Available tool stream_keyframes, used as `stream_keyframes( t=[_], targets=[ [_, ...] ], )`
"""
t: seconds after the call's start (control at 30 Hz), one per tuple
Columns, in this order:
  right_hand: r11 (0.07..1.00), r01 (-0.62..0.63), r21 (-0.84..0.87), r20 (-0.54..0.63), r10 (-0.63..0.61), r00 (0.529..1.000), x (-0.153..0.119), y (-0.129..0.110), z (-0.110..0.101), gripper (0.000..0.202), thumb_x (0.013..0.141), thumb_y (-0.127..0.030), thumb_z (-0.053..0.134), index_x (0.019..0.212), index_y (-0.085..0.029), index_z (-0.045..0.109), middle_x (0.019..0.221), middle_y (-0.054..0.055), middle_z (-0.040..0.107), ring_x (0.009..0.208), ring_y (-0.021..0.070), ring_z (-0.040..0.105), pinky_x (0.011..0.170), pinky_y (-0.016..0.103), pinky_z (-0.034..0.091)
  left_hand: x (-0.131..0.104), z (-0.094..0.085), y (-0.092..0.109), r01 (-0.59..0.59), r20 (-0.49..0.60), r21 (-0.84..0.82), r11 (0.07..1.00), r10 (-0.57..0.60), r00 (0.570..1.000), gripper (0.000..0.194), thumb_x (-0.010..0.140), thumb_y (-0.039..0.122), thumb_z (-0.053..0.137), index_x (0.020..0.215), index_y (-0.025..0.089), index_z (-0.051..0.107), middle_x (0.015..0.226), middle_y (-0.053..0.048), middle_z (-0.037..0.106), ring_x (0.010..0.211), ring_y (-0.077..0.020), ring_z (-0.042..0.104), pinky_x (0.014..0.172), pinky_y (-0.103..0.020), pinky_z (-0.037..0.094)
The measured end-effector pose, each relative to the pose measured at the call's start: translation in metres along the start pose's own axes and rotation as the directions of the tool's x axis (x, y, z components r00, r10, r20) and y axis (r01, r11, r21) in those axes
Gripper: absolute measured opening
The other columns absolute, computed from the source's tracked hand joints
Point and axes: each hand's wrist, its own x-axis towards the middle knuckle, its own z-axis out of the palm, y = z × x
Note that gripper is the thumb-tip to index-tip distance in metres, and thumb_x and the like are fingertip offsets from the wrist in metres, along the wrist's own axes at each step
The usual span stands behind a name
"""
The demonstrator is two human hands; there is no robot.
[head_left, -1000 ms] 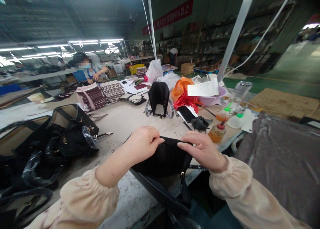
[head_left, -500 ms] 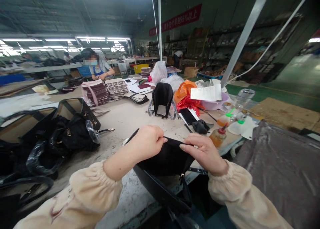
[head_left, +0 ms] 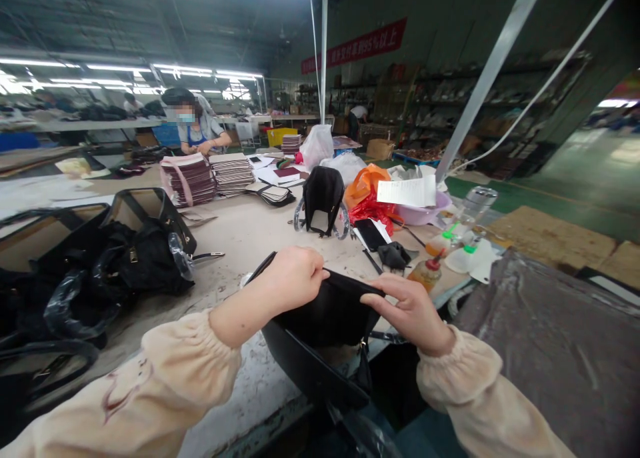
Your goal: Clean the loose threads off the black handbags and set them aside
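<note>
A black handbag is tilted at the near edge of the worktable, its mouth facing up. My left hand pinches the far rim of the bag near its middle. Farther right along that same rim, my right hand grips the edge between thumb and fingers. The rim between both hands is stretched fairly straight. Below my right hand a small metal zip fitting shows at the bag's side. The bag's lower part drops into shadow past the table edge.
More black handbags crowd the left. A small black bag stands ahead. Stacked panels, a phone, a purple basin and glue bottles lie beyond. A co-worker sits across; a metal post rises right.
Both hands keep their hold on the bag's rim, with only a slight shift. The camera view has moved a little, and the co-worker's head is raised slightly.
</note>
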Motion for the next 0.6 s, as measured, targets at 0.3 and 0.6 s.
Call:
stream_keyframes(
  t=[0.3,0.6],
  targets=[
    [0.999,-0.001,-0.043,-0.061,-0.001,0.998,-0.002,-0.002,0.001,0.021,0.083,-0.033,0.061,0.097,-0.019,0.068,0.086,0.006,0.069,0.08,0.0182,0.062,0.073,0.029,0.048,0.002,0.0,0.001,0.012,0.008,0.022,1.0,-0.012,1.0,0.025,0.083,0.03,0.051,0.067,0.016,0.064,0.071,-0.006,0.065,0.067,-0.0179,0.058,0.061,-0.028,0.039],
    [0.986,0.037,-0.159,-0.013,-0.04,0.999,0.008,-0.012,0.004,0.025,0.088,-0.03,0.052,0.069,-0.018,0.06,0.062,0.001,0.051,0.061,0.0129,0.05,0.059,0.027,0.038,0.002,0.001,-0.001,-0.002,-0.011,0.015,1.0,0.002,1.0,0.025,0.083,0.03,0.05,0.067,0.016,0.064,0.072,-0.006,0.065,0.068,-0.0181,0.059,0.062,-0.028,0.041]
  ],
)
